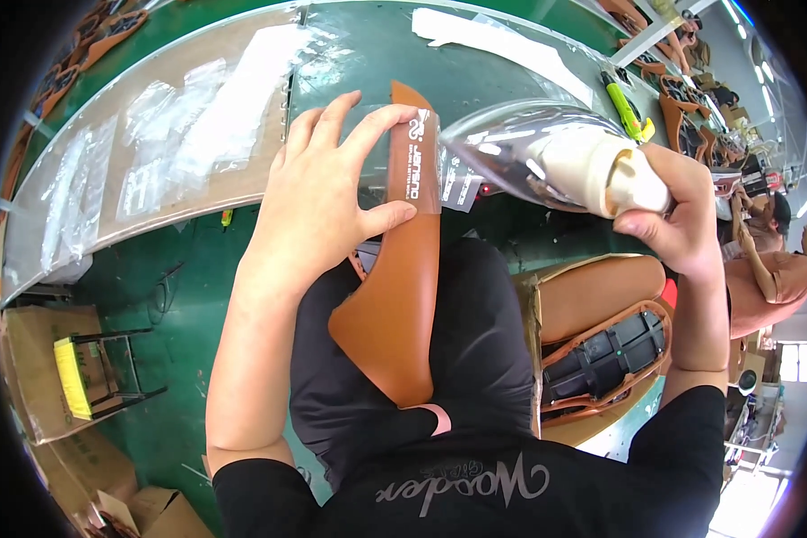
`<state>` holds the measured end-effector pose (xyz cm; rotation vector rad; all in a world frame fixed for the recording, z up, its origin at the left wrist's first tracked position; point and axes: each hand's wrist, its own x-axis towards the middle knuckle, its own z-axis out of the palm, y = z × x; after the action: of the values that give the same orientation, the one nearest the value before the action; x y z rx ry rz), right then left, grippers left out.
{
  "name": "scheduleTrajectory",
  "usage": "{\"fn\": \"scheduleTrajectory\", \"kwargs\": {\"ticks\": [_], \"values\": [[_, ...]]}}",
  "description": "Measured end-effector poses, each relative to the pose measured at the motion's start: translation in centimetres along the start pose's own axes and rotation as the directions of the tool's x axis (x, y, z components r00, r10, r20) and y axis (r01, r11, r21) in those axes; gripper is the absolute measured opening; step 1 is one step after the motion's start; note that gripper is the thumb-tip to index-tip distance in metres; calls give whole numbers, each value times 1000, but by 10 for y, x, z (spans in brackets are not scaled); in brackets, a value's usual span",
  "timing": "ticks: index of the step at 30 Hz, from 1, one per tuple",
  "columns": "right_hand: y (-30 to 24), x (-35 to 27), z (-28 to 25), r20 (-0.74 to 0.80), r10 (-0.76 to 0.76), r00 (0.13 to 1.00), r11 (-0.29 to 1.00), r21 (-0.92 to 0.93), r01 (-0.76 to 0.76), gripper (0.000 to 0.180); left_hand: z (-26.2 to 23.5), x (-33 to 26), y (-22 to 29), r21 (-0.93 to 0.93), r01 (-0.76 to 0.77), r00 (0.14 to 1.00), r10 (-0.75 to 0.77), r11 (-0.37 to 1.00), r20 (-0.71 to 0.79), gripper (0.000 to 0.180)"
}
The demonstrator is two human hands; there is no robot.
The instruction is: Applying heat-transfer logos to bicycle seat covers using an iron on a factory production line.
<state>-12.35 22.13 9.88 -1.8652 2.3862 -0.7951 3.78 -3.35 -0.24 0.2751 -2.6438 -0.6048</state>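
A long orange-brown padded seat (390, 332) stands between my thighs, its narrow end toward the worktable. Clear printed film (421, 166) crosses the narrow part. My left hand (318, 193) grips there, thumb and index finger pressed on the seat and film, the other fingers spread. In my right hand (686, 202) is a roll of clear film (542, 152), held by its whitish core end. The roll lies tilted, to the right of the seat. More printed film (462, 184) shows between seat and roll; whether it joins them I cannot tell.
Plastic sheets (161, 134) lie on the worktable (359, 54); a yellow-green cutter (620, 103) is at its right. More brown seats (601, 296), one showing a black base, sit in a carton beside my right leg. A yellow-topped stool (72, 377) stands left. Other people (762, 269) work at right.
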Motion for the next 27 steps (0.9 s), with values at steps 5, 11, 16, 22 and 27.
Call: {"fn": "scheduleTrajectory", "kwargs": {"ticks": [5, 11, 16, 22, 27], "values": [[-23, 23, 0, 152, -209, 966, 947, -216, 239, 49, 2, 0, 0, 2, -11, 1000, 11, 1000, -5, 78], [-27, 31, 9, 205, -227, 952, 926, -257, 276, 47, 2, 0, -2, -6, -18, 1000, 18, 1000, -1, 80], [-27, 32, 11, 219, -239, 946, 919, -263, 293, 46, 2, 0, -3, -26, -35, 999, 35, 999, -6, 78], [-26, 35, 16, 246, -257, 935, 901, -288, 324, 46, 4, -1, -5, -29, -30, 1000, 30, 999, -9, 79], [-25, 38, 18, 268, -248, 931, 888, -322, 330, 47, 3, 0, -5, -48, -36, 999, 35, 998, -6, 79]]}}
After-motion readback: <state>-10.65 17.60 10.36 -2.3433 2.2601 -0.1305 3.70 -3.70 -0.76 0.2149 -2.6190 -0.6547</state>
